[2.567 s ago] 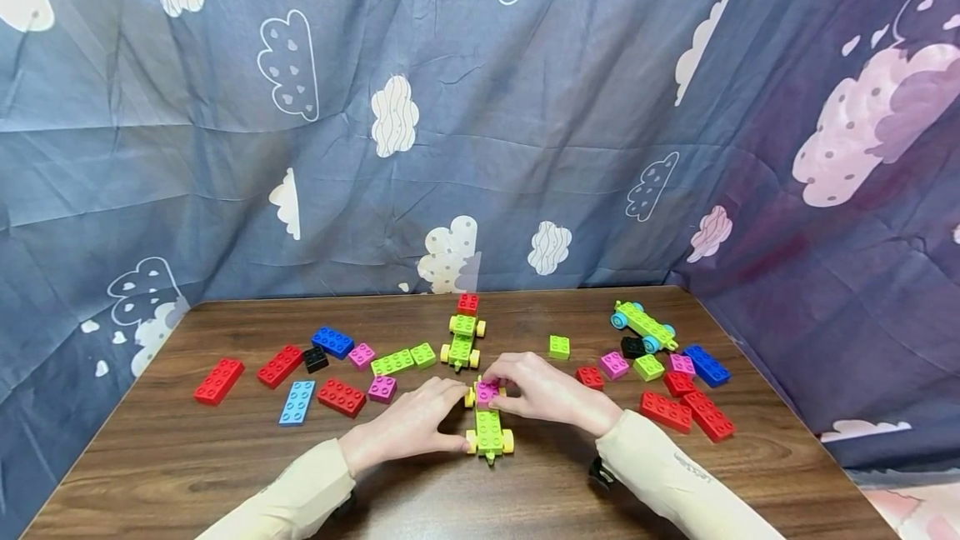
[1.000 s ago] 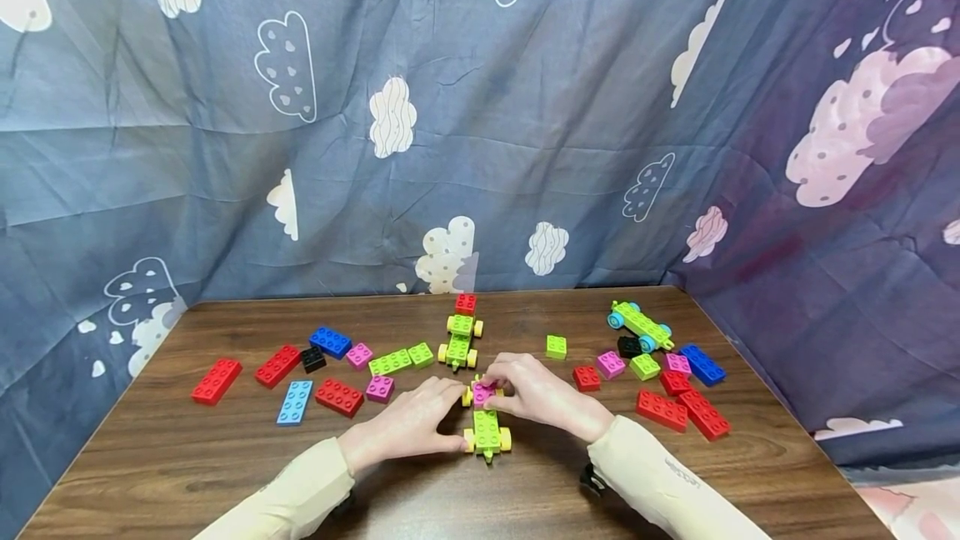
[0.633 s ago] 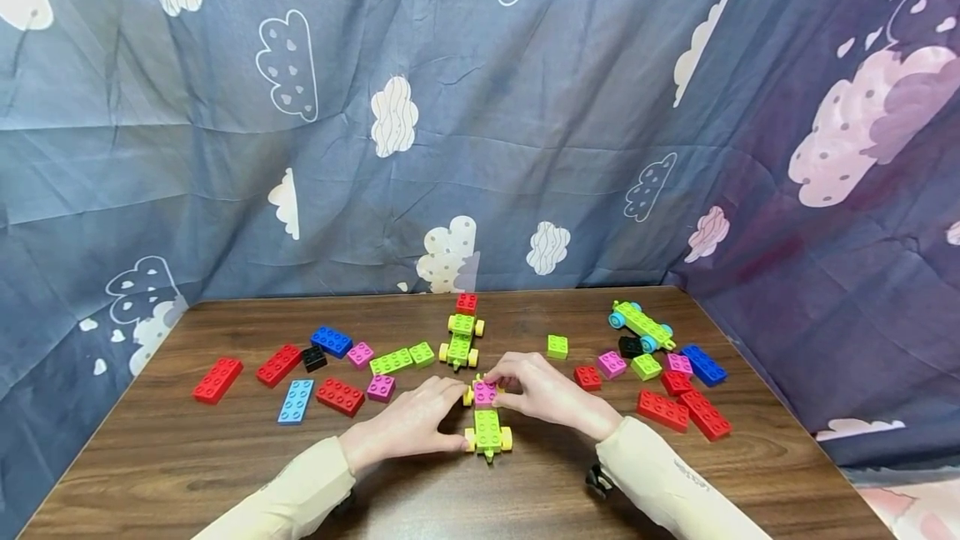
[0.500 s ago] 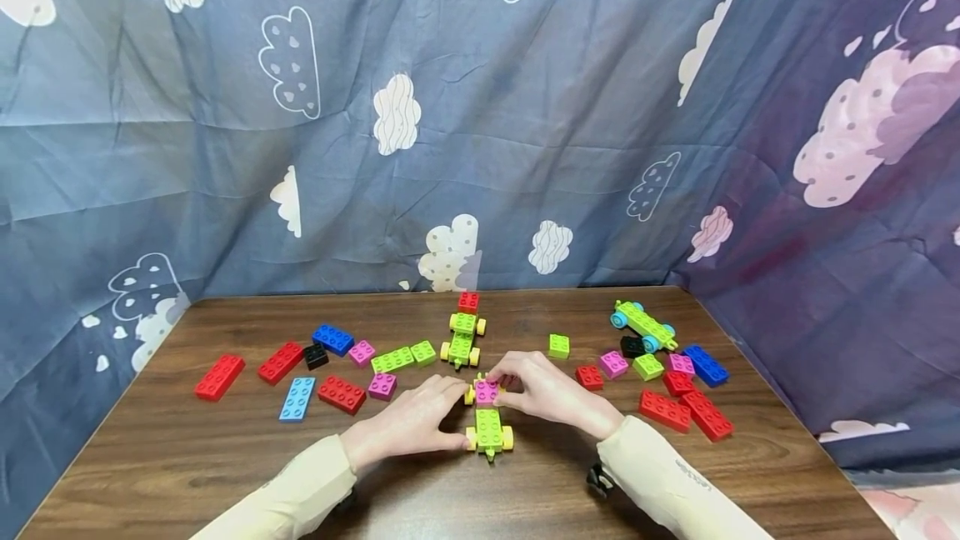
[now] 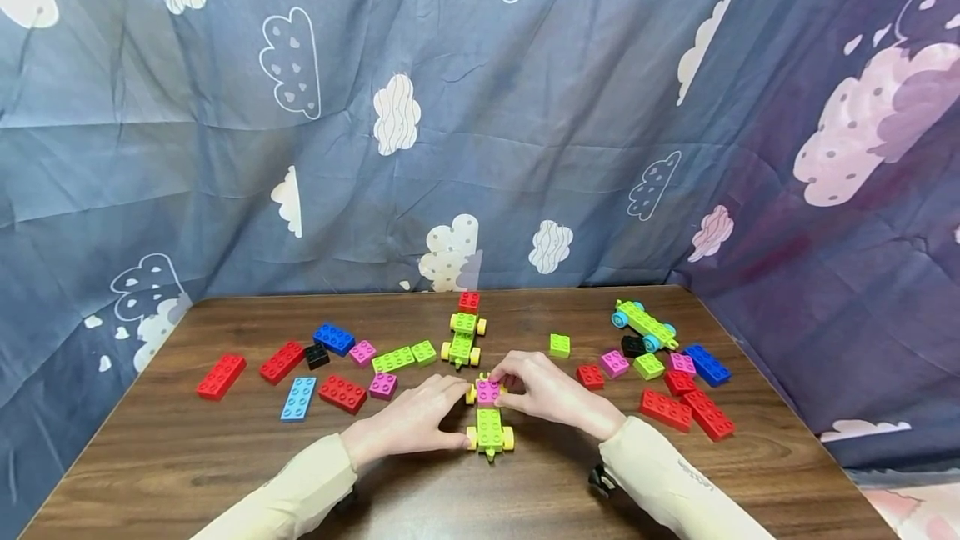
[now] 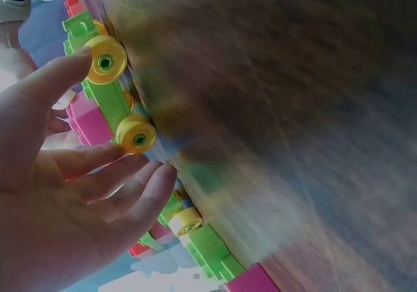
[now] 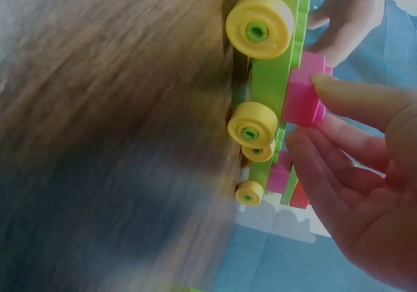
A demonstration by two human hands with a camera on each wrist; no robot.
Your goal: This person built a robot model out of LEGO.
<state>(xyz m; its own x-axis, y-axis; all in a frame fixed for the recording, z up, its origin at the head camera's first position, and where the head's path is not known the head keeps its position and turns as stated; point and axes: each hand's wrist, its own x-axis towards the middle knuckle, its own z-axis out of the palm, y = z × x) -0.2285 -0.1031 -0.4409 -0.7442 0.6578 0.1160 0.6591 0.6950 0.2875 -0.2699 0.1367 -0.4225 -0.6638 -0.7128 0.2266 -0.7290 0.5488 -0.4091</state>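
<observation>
A lime-green toy car base with yellow wheels stands on the table, pointing away from me. On its far end sits a pink 2x2 building brick. My right hand pinches this brick; in the right wrist view its thumb lies against the brick's top and side. My left hand is spread along the base's left side. In the left wrist view its thumb touches the near yellow wheel, and the index fingertip is right at the far wheel.
Straight beyond stands another green car with yellow wheels and a red brick at its far end. Several loose bricks, including a light blue brick, lie left. A blue-wheeled car and more bricks, including red bricks, lie right.
The pink brick looked slightly askew one second ago and now sits square on the base. Both hands have stayed in nearly the same place.
</observation>
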